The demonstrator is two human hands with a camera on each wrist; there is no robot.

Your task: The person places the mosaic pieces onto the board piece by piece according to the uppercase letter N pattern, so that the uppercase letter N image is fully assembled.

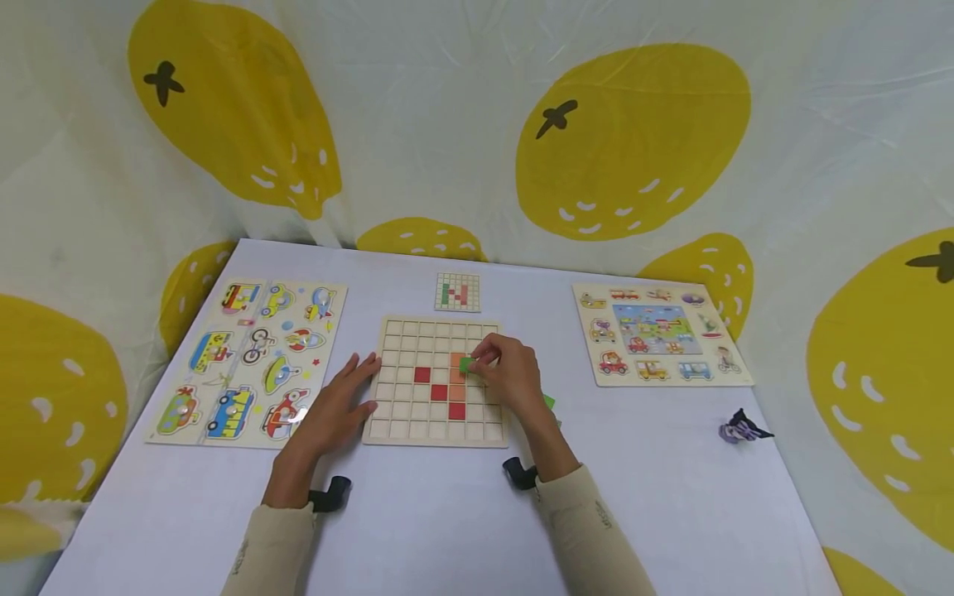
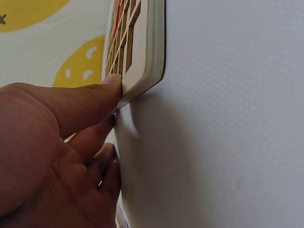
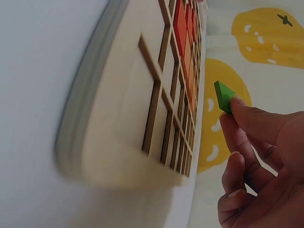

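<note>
A wooden grid board [image 1: 406, 430] lies flat on the table in the head view. Three red tiles [image 1: 440, 392] sit in its cells on a diagonal, next to a column of orange tiles [image 1: 457, 393]. My right hand [image 1: 516, 377] pinches a green tile [image 3: 224, 97] between thumb and fingertip, held above the board over the orange column. At the board's left edge, my left hand [image 1: 339, 410] rests with fingers spread, the thumb tip touching the rim. More green tiles [image 1: 550, 402] lie right of the board, partly hidden by the right wrist.
A small card with a coloured grid pattern [image 1: 458, 293] lies behind the board. To the left is a vehicle peg puzzle [image 1: 249, 364]; to the right, a picture puzzle [image 1: 663, 335]. A purple and black hair clip [image 1: 741, 427] lies near the table's right edge.
</note>
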